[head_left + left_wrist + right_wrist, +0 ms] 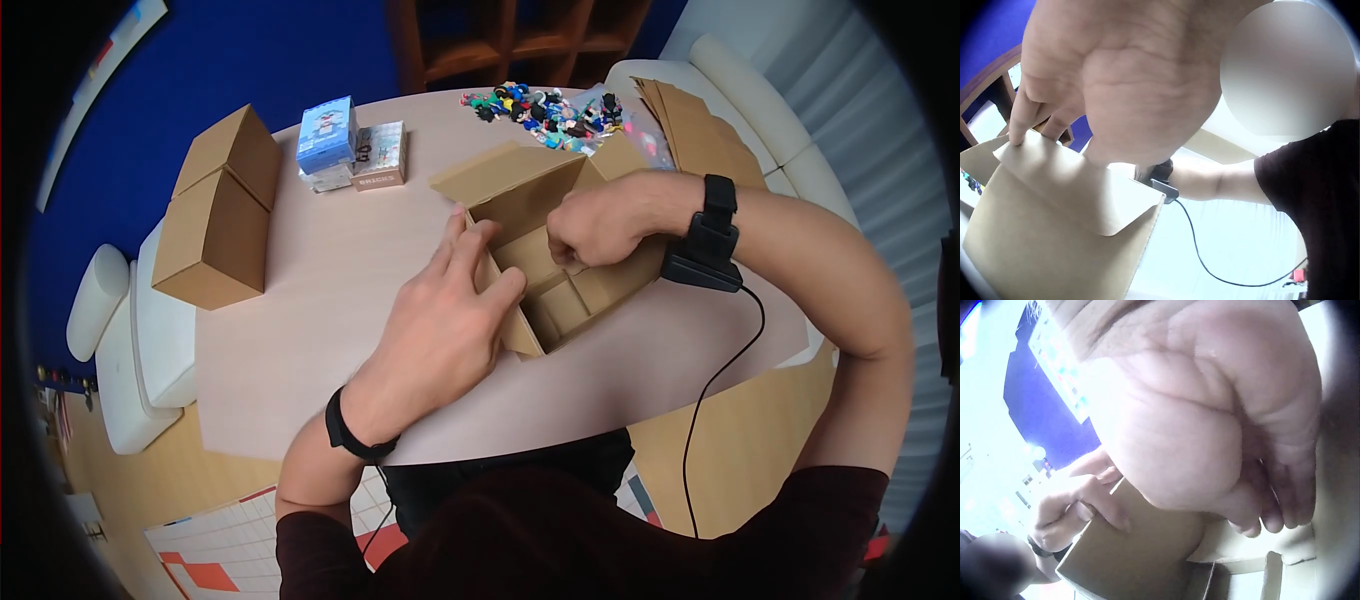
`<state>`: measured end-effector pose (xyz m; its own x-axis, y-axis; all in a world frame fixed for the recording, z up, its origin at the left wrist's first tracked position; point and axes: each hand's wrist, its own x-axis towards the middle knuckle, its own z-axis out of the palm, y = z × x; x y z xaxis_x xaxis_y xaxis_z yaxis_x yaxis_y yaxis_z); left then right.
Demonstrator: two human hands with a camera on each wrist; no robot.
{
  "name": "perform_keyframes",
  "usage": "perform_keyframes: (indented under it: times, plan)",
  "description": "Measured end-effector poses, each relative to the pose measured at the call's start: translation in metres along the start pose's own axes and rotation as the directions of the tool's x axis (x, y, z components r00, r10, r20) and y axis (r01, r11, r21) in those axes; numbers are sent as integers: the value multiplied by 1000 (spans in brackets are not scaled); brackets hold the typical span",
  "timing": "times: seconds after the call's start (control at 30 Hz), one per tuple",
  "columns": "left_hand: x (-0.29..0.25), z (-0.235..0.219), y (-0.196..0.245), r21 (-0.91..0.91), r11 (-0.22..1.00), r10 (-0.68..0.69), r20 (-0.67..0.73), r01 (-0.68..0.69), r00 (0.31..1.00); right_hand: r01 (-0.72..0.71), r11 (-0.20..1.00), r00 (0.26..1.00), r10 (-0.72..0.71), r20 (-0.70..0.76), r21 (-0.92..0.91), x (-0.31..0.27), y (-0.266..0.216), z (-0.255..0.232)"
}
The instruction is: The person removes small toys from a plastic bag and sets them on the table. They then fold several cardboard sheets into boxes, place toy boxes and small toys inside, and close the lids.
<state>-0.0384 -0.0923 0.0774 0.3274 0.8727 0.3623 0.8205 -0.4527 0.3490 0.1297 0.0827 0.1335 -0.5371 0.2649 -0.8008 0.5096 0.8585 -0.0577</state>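
A cardboard box [530,215] lies on the table with its top flaps spread and its inside facing up. My left hand [445,305] holds the box's left wall, fingers bent over the rim; in the left wrist view the fingers [1019,122] lie along a folded flap [1085,187]. Down inside the box is my right hand [610,220], its fingertips at the bottom flaps. From the right wrist its fingers [1297,487] point down at the inner flaps [1235,540], where a gap shows between panels.
Two closed cardboard boxes [215,235] stand at the left. Small printed boxes [328,135] are stacked behind them. A pile of colourful figurines [560,118] lies at the back, beside flat cardboard pieces [700,130]. A cable [700,400] hangs from the right wrist.
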Motion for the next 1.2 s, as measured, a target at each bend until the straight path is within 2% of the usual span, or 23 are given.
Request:
perform_keyframes:
  times: [0.03,0.13,0.23,0.33,0.43,0.53,0.73,0.83,0.93,1.03,1.13,1.2]
  plan:
    - [1,0,0,1,1000,-4,5,4,1000,-7,999,998,10,65,-42,2,0,-2]
    - [2,2,0,-1,1000,-16,17,16,1000,59,998,989,-55,134,-28,19,5,5]
    - [1,2,-1,1,1000,-28,27,28,999,96,995,991,-94,92,-9,28,7,13]
    - [3,1,-2,28,1000,-7,37,6,999,95,986,977,-66,203,-136,38,2,10]
    - [5,0,-6,56,998,33,39,-35,999,28,991,971,5,239,-132,29,-5,7]
    - [7,2,-7,61,998,29,41,-32,999,23,978,972,27,233,-207,35,-10,10]
    - [8,4,-7,53,998,22,39,-24,999,48,993,985,-29,170,-107,31,-4,7]
    - [9,3,-6,55,998,20,43,-22,999,2,991,978,26,206,-135,42,-2,7]
    - [9,4,-7,59,998,21,37,-23,999,82,995,995,-79,66,-54,52,7,14]
    - [9,5,-5,48,999,-2,29,0,1000,202,979,979,-201,39,-20,67,10,21]
    - [11,2,1,18,999,-43,42,42,998,229,971,973,-231,21,71,82,14,24]
    - [11,1,1,22,999,-42,51,41,998,195,978,979,-199,43,80,86,16,24]
